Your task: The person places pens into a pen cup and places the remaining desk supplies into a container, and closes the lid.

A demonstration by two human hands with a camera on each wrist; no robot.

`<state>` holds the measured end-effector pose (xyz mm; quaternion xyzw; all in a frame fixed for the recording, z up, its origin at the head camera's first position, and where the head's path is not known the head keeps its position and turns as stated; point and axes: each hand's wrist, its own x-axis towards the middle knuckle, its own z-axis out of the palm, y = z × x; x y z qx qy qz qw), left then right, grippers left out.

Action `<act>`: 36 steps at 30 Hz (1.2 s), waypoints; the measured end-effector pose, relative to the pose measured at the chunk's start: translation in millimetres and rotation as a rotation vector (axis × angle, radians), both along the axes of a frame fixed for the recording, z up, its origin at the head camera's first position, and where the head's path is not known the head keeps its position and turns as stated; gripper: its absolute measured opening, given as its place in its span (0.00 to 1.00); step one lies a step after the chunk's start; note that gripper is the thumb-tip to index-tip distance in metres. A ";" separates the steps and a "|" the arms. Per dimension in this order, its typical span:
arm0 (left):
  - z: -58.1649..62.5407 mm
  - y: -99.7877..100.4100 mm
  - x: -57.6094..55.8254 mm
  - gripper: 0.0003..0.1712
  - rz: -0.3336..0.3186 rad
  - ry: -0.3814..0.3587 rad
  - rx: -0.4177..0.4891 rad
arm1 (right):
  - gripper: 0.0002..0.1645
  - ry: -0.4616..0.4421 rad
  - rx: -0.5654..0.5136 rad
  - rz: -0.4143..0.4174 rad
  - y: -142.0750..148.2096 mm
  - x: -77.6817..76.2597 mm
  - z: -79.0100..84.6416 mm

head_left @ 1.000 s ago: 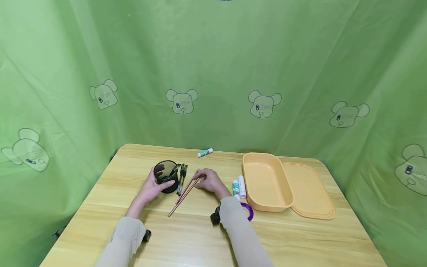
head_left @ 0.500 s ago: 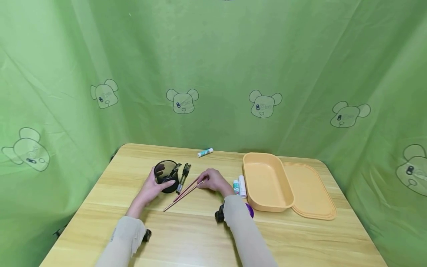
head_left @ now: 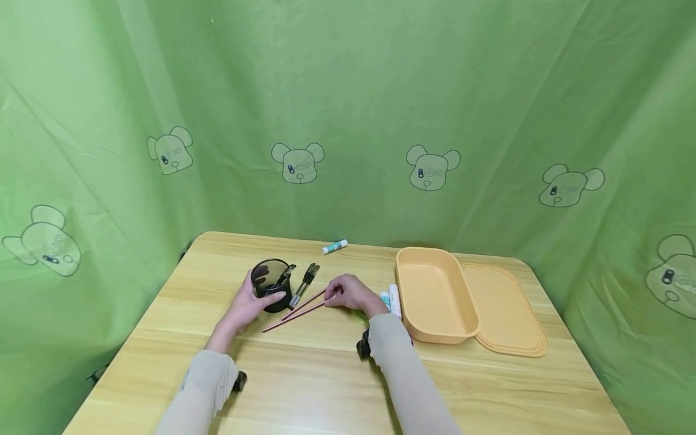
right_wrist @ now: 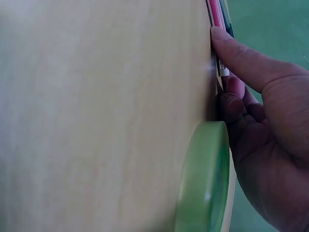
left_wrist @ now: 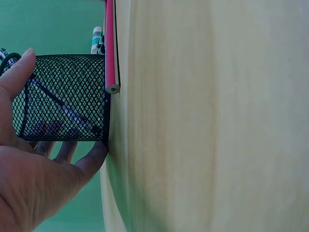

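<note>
Two slim, straight pinkish-red pencils [head_left: 296, 316] on pale wood-grain bench [head_left: 326, 374]; right grip [head_left: 349, 293] pinches at their upper ends, whether on both cannot be told. Left grip [head_left: 246, 306] curled round one upright black wire-mesh cylindrical holder [left_wrist: 77, 77], at least one dark pen [left_wrist: 72, 113] slanting inside. Just beside it, two black-and-clear plastic pens [head_left: 306, 282]. Three smooth tubular glue sticks [head_left: 334, 246]: one at back, two beside one rounded orange plastic tray [head_left: 437, 296]. One flat orange lid [head_left: 513, 314]; one glossy green tape roll [right_wrist: 200, 179] near right grip.
</note>
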<state>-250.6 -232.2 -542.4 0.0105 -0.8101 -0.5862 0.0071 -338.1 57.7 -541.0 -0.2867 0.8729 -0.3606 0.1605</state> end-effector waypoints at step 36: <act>2.9 2.5 2.3 0.53 -0.005 0.011 -0.009 | 0.10 -0.184 -0.443 -0.260 23.4 10.7 22.5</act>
